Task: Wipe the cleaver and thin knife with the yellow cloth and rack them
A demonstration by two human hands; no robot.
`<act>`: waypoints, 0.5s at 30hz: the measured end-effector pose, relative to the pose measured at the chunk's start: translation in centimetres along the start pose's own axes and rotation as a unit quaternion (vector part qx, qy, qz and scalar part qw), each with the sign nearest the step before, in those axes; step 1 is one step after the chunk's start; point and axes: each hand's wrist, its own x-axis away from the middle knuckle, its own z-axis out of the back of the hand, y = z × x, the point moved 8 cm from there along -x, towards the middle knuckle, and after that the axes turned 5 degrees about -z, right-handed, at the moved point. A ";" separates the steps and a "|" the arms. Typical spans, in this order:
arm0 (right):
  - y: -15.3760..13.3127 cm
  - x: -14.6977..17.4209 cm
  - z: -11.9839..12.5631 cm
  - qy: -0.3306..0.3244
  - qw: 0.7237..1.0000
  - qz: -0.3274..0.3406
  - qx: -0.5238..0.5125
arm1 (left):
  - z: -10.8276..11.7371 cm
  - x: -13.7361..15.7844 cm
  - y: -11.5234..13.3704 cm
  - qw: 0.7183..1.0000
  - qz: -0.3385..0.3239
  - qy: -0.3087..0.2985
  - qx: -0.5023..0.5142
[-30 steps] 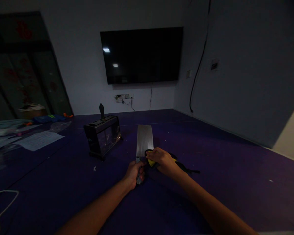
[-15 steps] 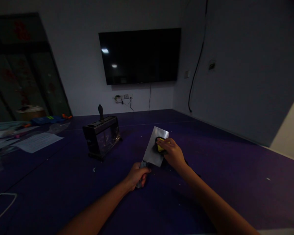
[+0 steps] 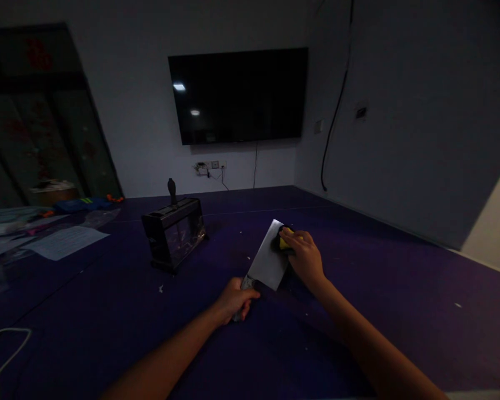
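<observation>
Cleaver [image 3: 268, 264] in the middle of the purple surface [image 3: 370, 250], its blade slanting away and to the right from the left hand [image 3: 235, 301]. That hand is closed around the grey handle [image 3: 248, 283], thumb lying toward the blade; the right hand [image 3: 306, 256] has its fingers bent over a yellow-and-black pad [image 3: 286, 240], which is against the far right part of the blade.

The likeliest trouble is a cut: the right fingertips sit close to the blade's rim, and if the pad slipped or folded over, they could meet bare metal. Pressing hard near the far end could also twist the handle in the left hand, since the push acts well away from that grip — a loose hold would let the blade roll. The black holder [image 3: 173, 236] stands well apart to the left, so a knock there seems less of a worry.

Much is hard to make out in this dim light. The right hand and pad cover part of the blade, and I cannot tell which rim is the sharp one. Most of the handle is inside the left fist. Whether the blade touches the surface or hangs just above it is unclear — shadow fills the space beneath.
</observation>
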 end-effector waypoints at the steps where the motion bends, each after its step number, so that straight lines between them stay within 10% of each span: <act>1: -0.4 0.1 -0.3 -0.012 1.000 0.006 -0.001 | 0.1 0.0 0.0 1.000 0.001 0.005 0.007; 15: -8.2 3.3 -4.1 -0.223 0.951 0.188 -0.097 | 1.2 -0.3 -0.4 0.988 -0.007 0.073 0.136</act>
